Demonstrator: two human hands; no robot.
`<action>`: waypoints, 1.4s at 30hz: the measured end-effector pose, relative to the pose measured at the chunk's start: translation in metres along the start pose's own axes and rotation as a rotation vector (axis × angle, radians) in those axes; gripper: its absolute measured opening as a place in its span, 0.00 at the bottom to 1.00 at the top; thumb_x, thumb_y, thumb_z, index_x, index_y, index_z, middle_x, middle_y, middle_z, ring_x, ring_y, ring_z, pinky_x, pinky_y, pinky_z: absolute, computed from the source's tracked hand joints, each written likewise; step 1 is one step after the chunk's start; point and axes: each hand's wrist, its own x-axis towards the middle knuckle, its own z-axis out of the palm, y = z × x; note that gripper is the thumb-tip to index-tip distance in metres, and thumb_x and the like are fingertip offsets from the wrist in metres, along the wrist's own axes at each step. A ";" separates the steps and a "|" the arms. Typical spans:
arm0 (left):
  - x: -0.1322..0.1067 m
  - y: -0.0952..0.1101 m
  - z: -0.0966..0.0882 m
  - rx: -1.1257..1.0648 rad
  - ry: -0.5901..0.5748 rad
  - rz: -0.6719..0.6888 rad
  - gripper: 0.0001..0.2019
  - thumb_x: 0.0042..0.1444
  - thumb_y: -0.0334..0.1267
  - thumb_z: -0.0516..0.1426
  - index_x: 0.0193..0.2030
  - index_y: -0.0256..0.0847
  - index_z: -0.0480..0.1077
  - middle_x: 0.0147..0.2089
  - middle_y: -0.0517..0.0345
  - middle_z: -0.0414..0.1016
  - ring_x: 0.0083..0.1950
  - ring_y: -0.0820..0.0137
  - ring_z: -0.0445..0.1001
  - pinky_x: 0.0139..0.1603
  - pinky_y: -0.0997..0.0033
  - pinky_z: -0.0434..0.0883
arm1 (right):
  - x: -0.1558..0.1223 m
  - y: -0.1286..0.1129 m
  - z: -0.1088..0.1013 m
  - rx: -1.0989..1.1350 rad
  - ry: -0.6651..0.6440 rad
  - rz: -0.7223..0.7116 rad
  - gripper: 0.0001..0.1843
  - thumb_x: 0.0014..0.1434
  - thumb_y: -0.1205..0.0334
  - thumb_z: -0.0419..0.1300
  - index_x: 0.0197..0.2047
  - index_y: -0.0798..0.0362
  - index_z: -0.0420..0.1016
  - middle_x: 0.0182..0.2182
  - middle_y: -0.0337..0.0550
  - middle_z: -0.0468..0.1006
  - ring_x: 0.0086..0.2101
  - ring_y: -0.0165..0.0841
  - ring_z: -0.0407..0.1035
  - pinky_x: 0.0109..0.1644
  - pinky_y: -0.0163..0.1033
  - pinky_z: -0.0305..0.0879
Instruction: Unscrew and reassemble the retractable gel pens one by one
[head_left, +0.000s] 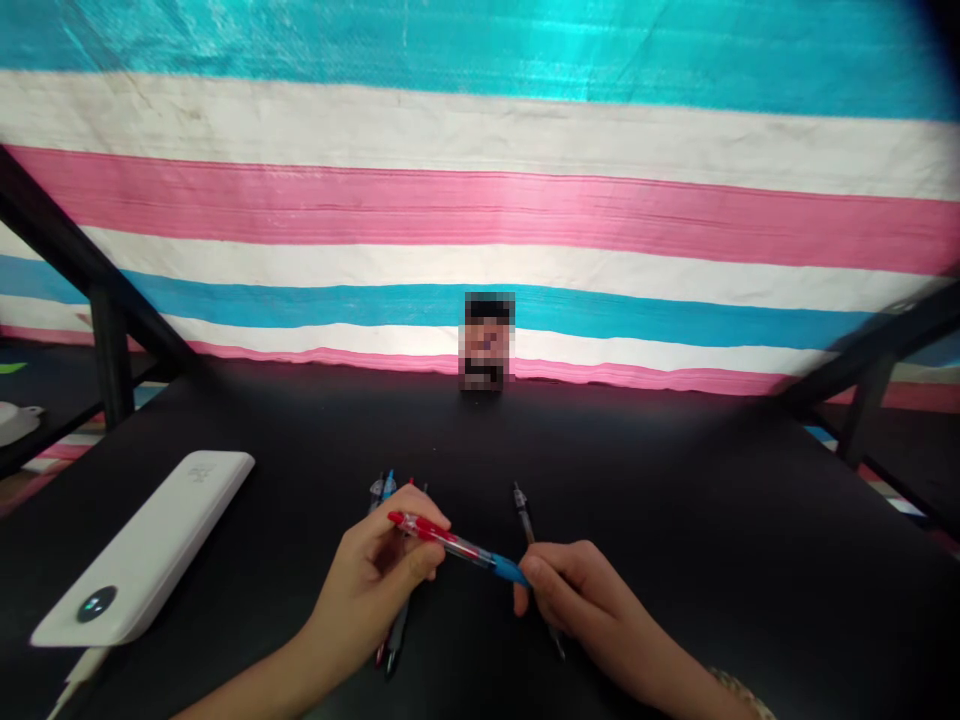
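Observation:
A pen [470,550] with a red upper part, a clear barrel and a blue grip is held between my two hands, tilted down to the right. My left hand [382,565] pinches it near the red end. The fingers of my right hand [574,585] close on the blue end, hiding its tip. Beneath my left hand lie several pens [397,640], partly covered; a blue clip and dark ends stick out above the hand. A clear and black pen [523,510] lies on the table under my right hand, its middle hidden.
On the left of the black table [300,430] lies a white power bank [150,550] with a lit round display and a white cable [79,680]. A small blurred-out object [486,340] stands at the back edge. Behind hangs a striped sheet [480,210], with black frame bars [112,350] at both sides.

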 end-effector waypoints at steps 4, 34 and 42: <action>0.004 -0.002 0.000 -0.191 0.072 -0.095 0.05 0.61 0.40 0.64 0.38 0.42 0.79 0.42 0.55 0.76 0.43 0.66 0.76 0.45 0.71 0.74 | -0.001 -0.002 0.000 -0.124 0.082 -0.098 0.29 0.74 0.45 0.47 0.37 0.56 0.80 0.22 0.34 0.62 0.23 0.28 0.56 0.28 0.35 0.53; 0.017 0.000 -0.003 -0.222 0.056 -0.228 0.13 0.61 0.37 0.65 0.51 0.46 0.71 0.33 0.66 0.76 0.31 0.74 0.78 0.35 0.75 0.75 | -0.001 0.008 0.000 -0.097 0.190 -0.085 0.24 0.73 0.45 0.48 0.41 0.52 0.77 0.22 0.33 0.62 0.24 0.30 0.58 0.29 0.36 0.54; 0.018 -0.002 -0.007 -0.184 0.049 -0.197 0.13 0.60 0.38 0.65 0.50 0.45 0.71 0.33 0.64 0.76 0.30 0.72 0.79 0.31 0.75 0.74 | -0.002 0.006 0.001 -0.133 0.209 -0.098 0.23 0.73 0.46 0.48 0.40 0.52 0.78 0.22 0.33 0.63 0.24 0.30 0.59 0.30 0.36 0.55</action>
